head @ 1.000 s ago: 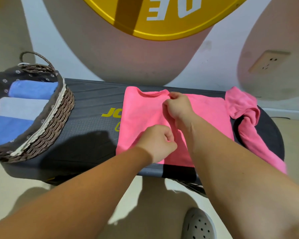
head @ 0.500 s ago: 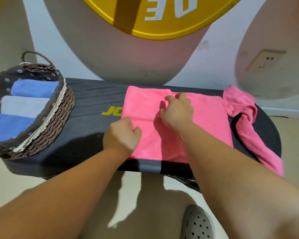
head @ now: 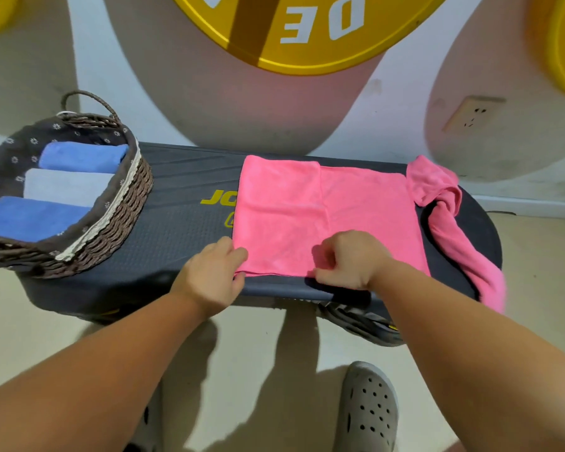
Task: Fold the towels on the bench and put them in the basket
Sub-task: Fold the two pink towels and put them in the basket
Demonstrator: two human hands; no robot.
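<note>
A pink towel (head: 327,216) lies flat on the dark bench (head: 183,230), its left part folded over so a fold edge runs down the middle. My left hand (head: 211,272) pinches the towel's near-left corner. My right hand (head: 348,259) grips the near edge at the middle with curled fingers. A second pink towel (head: 450,220) lies crumpled at the bench's right end and hangs over its edge. The wicker basket (head: 111,223) stands on the bench's left end and holds two blue rolled towels (head: 82,156) and a grey one (head: 66,187).
A wall with a large yellow disc (head: 307,31) rises right behind the bench, with a socket (head: 473,114) at the right. My grey clogs (head: 369,409) stand on the beige floor in front of the bench.
Both hands have slid from the towel's middle toward me to its near edge. The left part of the towel now lies folded flat and smoothed.
</note>
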